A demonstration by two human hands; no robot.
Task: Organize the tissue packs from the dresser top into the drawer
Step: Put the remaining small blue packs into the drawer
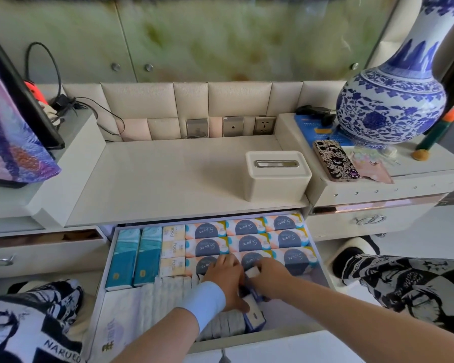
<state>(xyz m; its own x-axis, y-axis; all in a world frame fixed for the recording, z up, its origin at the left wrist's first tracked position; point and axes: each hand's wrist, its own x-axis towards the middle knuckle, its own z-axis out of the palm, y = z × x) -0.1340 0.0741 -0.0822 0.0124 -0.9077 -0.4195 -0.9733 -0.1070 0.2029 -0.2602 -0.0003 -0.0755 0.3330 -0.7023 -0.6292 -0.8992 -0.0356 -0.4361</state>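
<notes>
The open drawer [315, 239] below the dresser top [168, 179] holds rows of tissue packs: several orange-and-grey packs [245, 227] at the back right, two teal packs [135, 255] on the left, small yellow packs [173, 248] between them and white packs [168, 286] along the front. Both hands are inside the drawer. My left hand [226, 279] lies over the packs, its thumb on a blue-and-white pack [254, 314] standing at the front. My right hand [266, 277] pinches a small white pack [252, 272] beside it.
A cream tissue box [278, 176] stands on the dresser top at the right. On the raised right shelf are a large blue-and-white vase [391, 106], a phone [334, 161] and a green bottle [438, 129]. A screen and cables sit at the left. My knees flank the drawer.
</notes>
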